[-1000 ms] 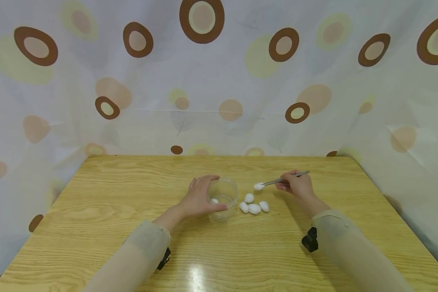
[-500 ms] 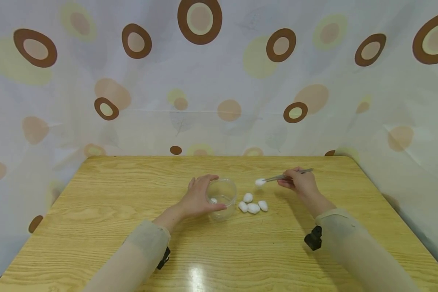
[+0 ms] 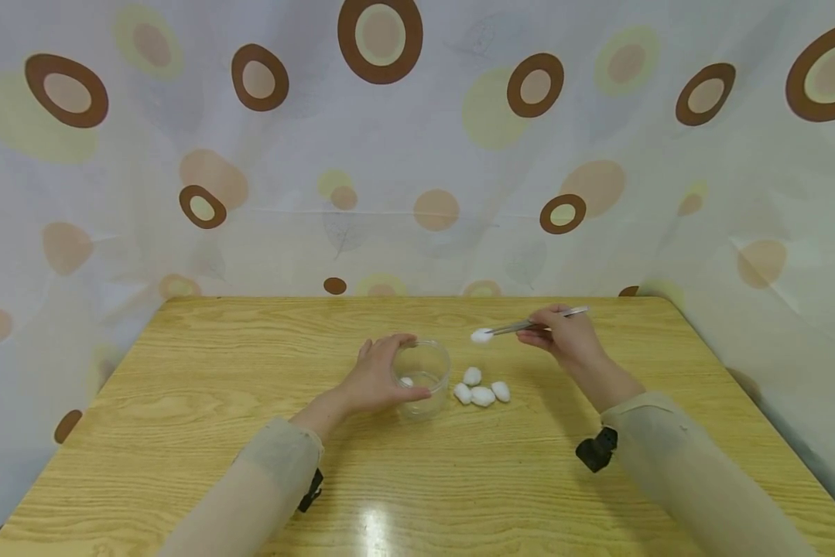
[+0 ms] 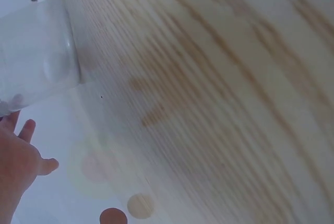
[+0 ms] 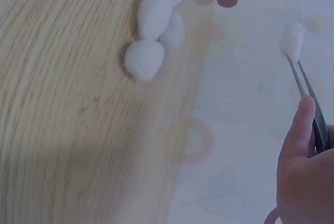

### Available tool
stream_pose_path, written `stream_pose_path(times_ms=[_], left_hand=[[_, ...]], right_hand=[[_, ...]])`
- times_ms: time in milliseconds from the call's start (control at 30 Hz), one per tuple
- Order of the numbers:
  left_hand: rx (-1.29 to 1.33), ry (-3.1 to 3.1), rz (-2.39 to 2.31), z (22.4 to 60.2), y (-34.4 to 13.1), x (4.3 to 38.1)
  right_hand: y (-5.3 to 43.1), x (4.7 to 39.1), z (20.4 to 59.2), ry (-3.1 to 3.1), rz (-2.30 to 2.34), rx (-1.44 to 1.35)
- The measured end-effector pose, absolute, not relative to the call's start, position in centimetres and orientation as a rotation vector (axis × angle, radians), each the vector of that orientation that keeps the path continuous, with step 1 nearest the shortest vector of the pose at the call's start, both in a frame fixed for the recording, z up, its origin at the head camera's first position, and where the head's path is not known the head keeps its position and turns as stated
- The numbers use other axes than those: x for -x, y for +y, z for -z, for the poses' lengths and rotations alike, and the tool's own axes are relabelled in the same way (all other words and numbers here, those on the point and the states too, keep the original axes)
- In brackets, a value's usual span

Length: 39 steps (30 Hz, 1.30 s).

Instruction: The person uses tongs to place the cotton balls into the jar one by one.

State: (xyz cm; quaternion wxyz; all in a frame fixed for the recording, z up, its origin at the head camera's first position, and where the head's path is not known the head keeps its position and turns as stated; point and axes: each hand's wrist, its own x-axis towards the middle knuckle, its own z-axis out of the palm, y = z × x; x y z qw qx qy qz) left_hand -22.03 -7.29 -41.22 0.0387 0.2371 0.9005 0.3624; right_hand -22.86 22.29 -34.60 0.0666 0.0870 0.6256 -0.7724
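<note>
My left hand (image 3: 378,381) grips a clear round plastic container (image 3: 431,363) near its rim, thumb on the near side and fingers on the far side. One white cotton ball (image 3: 406,382) shows through its wall. Between thumb and fingers my right hand (image 3: 563,333) pinches metal tweezers (image 5: 319,114). The tweezers' tips hold a cotton ball (image 5: 292,41) in the air, to the right of the container and higher than the table. Below it, several cotton balls (image 3: 483,396) lie in a cluster just right of the container.
The wooden table (image 3: 250,340) reaches back to a patterned cloth (image 3: 285,170) that hangs behind it and at the sides. Black wrist cameras (image 3: 597,450) sit under both sleeves. Light glares on the table's near part.
My right hand has risen and lately shifted left, bringing the tweezers and their cotton ball higher and closer to the container. The left hand and container stay in place.
</note>
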Motion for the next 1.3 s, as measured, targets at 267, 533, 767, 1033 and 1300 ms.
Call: stream_pose_path(times_ms=[267,533,767,1033,1300], left_hand=[[-0.712,2.753,-1.132,41.1,-8.0,22.0],[-0.716,2.728,-1.150,41.2,-8.5,22.0],[-0.729,2.714,-1.187,41.2,-8.5,21.7],[-0.725,2.713,-1.180,41.3,-8.4,21.7],[-0.710,2.720,-1.184,41.4,-8.6,21.6]], right_hand=[[19.7,22.1,33.7,1.830,2.327,-0.158],[17.3,22.1,33.7,1.884,2.277,-0.082],[15.1,22.5,34.6,2.007,2.182,-0.016],[13.9,22.5,35.4,2.081,2.148,-0.023],[13.9,22.6,35.5,2.123,2.100,0.012]])
